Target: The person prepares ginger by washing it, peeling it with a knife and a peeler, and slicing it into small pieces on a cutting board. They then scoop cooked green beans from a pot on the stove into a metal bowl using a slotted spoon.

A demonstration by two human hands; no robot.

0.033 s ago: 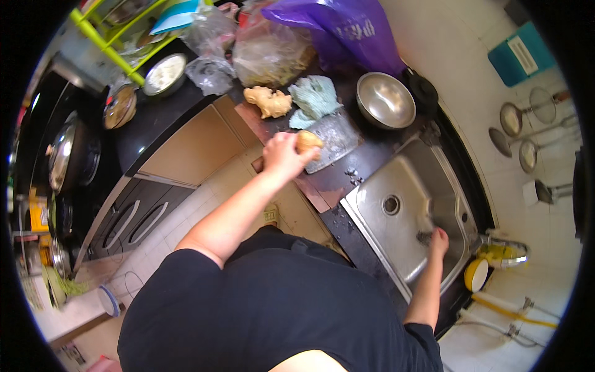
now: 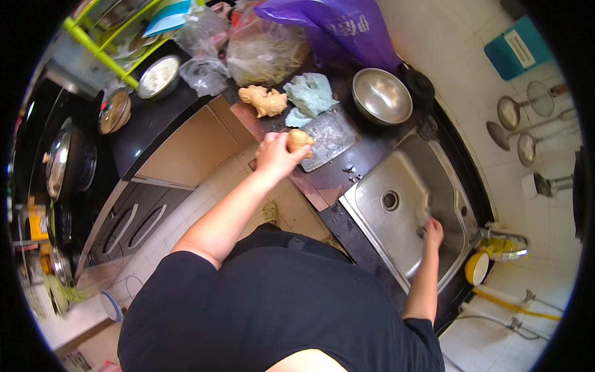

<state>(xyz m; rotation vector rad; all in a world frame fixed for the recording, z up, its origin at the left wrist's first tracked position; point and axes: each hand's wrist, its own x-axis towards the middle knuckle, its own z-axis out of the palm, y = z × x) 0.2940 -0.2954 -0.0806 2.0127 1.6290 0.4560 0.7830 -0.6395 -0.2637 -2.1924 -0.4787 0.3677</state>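
Left hand [image 2: 274, 155]: fingers curled round a small piece of ginger [image 2: 300, 139], pressing it down against the near edge of a grey cutting slab [image 2: 328, 137]; the grip looks meant to steady the piece on the flat surface.
Ginger in hand: pale tan knob, only its far end showing past the fingertips; the rest is covered by the palm.
Spare ginger: a larger knobbly root [image 2: 264, 100] lies beyond the fingers, apart from them, beside a crumpled pale-green cloth [image 2: 312, 94].
Right hand [image 2: 432, 234]: down inside the steel sink [image 2: 396, 232], fingers bunched on a small dark object; whether they pinch it or merely touch it cannot be made out, nor what the object is.
Steel bowl [image 2: 382, 95]: empty, upright, on the dark counter past the slab, well clear of both hands.
Bags: a purple plastic bag [image 2: 338, 28] and clear bags [image 2: 263, 53] heaped at the back, contents blurred.
Drain [image 2: 390, 199]: open, between the two hands.
Wall side: ladles and strainers [image 2: 519, 127] hang beyond the sink, partly bent by the lens.
Cut off: stove pans [image 2: 59, 162] at the far left edge, dim; the person's torso hides the floor nearest.
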